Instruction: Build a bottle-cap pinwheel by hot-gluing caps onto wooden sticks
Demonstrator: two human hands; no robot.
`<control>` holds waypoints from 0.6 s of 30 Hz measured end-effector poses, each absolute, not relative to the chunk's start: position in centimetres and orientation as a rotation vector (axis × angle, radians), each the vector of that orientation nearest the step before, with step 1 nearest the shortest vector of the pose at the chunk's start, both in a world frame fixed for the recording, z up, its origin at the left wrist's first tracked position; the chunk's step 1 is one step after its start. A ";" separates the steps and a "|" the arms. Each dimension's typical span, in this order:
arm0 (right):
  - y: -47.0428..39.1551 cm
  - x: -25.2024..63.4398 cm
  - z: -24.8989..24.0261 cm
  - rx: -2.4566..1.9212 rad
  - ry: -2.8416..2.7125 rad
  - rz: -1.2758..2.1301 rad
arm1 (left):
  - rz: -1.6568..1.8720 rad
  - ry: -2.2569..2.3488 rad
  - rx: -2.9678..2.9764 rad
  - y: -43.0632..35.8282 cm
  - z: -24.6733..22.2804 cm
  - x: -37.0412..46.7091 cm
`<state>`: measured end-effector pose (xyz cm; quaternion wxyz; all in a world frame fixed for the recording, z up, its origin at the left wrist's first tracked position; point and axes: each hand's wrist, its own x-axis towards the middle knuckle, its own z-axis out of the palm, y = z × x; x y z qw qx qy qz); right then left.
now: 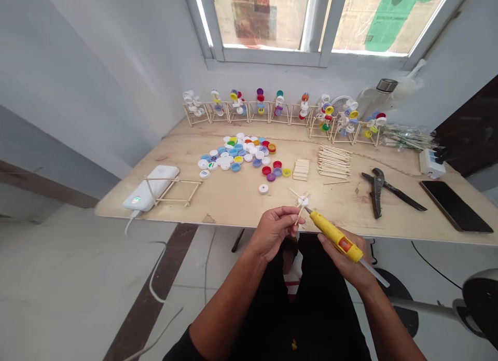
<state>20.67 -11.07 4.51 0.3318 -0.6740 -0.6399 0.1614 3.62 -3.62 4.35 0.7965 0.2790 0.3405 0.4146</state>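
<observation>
Near the table's front edge, my left hand [277,230] pinches a small cross of thin wooden sticks [299,206]. A white bottle cap [303,200] sits at the middle of the cross. My right hand [347,254] is wrapped round a yellow glue gun [330,234], its dark nozzle touching or very close to the cap and sticks. A clear glue stick [374,273] juts from the gun's rear. Just beyond the hands lies a single white cap [263,189] on the table.
Loose coloured caps [237,152] lie mid-table, with stick bundles [333,162] to their right. Pliers [377,192] and a phone [457,205] are at right. A stick frame [175,200] and white power bank [151,187] are at left. Cap-and-stick models [260,111] line the wall.
</observation>
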 end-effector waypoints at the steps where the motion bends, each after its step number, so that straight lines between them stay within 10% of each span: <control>1: -11.0 20.7 4.5 -1.762 -1.666 0.434 | 0.889 0.729 0.598 -3.7 4.4 3.6; 18: -11.1 21.0 4.1 -1.677 -1.683 0.402 | 0.914 0.743 0.610 -3.7 4.2 3.6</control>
